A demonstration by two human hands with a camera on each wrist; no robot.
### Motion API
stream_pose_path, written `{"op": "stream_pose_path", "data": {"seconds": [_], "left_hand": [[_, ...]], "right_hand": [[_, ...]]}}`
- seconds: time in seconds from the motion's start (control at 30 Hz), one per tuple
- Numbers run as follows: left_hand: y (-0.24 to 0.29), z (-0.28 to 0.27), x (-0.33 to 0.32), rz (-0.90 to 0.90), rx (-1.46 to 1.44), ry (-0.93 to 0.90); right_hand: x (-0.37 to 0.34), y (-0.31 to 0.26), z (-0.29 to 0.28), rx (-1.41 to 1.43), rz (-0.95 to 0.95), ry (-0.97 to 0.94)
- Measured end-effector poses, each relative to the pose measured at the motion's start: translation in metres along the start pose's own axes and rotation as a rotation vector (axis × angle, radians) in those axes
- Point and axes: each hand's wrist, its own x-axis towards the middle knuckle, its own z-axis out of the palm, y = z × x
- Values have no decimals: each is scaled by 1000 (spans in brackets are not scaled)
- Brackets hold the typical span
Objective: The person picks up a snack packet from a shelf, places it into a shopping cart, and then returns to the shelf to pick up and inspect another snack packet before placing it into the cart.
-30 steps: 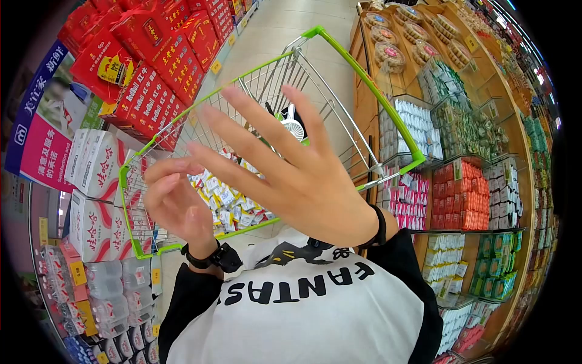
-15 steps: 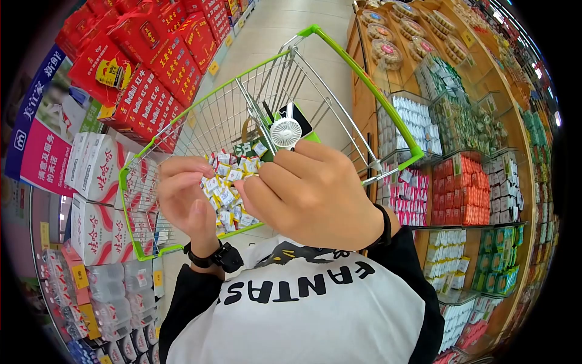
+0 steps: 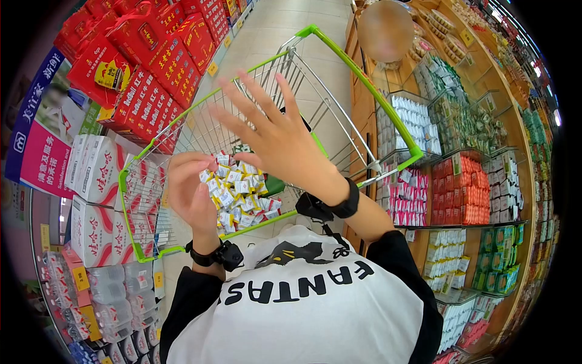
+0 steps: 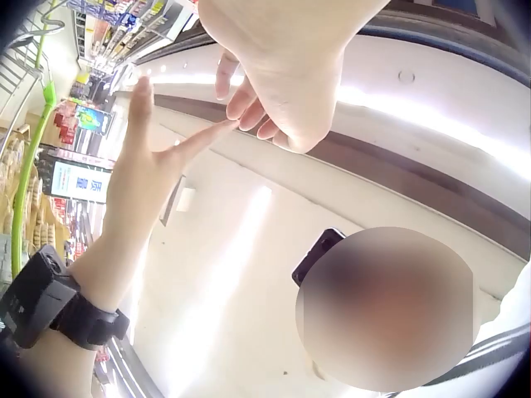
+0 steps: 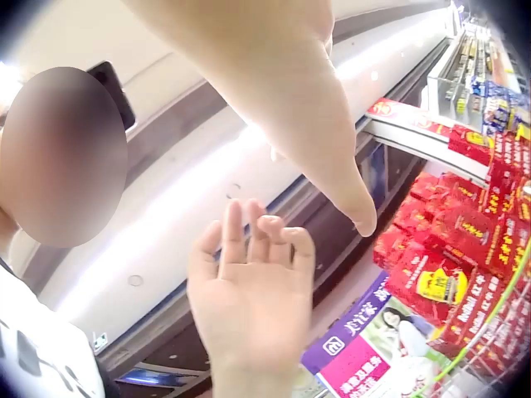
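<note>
My right hand [image 3: 280,138] is raised over the shopping cart [image 3: 388,100], its fingers straight and spread, blurred by motion. My left hand [image 3: 189,187] hovers to the left with loosely bent fingers; in the right wrist view its palm [image 5: 253,311] faces the camera and holds nothing. In the left wrist view the right hand's outstretched thumb [image 4: 207,139] reaches the left fingertips. Below both hands, a heap of small wrapped packets [image 3: 236,193] in white, yellow and red lies in the cart. Beside it a green item [image 3: 274,185] partly shows under the right hand.
Red drink cartons [image 3: 148,100] and white boxes [image 3: 97,167] are stacked along the left. On the right a wooden shelf [image 3: 524,200] carries clear bins of packaged snacks [image 3: 458,188]. A tiled aisle floor [image 3: 267,30] runs ahead of the cart.
The right hand went from spread to curled fingers, then spread again, turning so its wrist camera shows. It now covers the white fan in the cart. The left hand stays nearly in place.
</note>
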Motion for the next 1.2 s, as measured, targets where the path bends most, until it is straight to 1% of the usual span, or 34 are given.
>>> {"op": "stream_pose_path", "data": {"seconds": [0.07,0.13,0.17,0.23,0.37,0.47,0.53,0.57,0.63,0.67,0.73,0.87,0.97,1.03,1.2], "left_hand": [[-7,-1,-4,-24,-1,-4],[-12,-3,-7,-99,30,-41],[-15,-4,-9,-97,29,-40],[-20,-6,-13,-127,103,-84],[-31,-7,-22,-157,136,-119],[-36,-9,-27,-203,197,-147],[-36,-10,-27,-259,459,-291],[-38,-10,-27,-259,458,-292],[-43,-9,-28,-101,804,-451],[-45,-9,-29,-100,799,-453],[-49,-10,-30,-30,922,-529],[-51,-10,-32,-15,958,-580],[-55,-12,-37,-35,1008,-624],[-56,-12,-39,-83,1036,-692],[-53,-16,-42,-91,1036,-744]], "right_hand": [[-8,8,18,-42,112,-35],[-18,17,39,-100,134,-52],[-23,21,48,-158,157,-68],[-32,25,59,-154,184,-63],[-40,27,61,-118,241,-59],[-46,26,63,-132,242,-91],[-49,25,65,-123,243,-99],[-51,23,66,-112,241,-106],[-55,21,69,-126,247,-110],[-57,21,70,-141,254,-115],[-62,18,75,-150,273,-107],[-66,14,78,-135,307,-109],[-68,9,79,-107,332,-112],[-70,6,80,-112,341,-121],[-74,-2,83,-117,366,-140]]}}
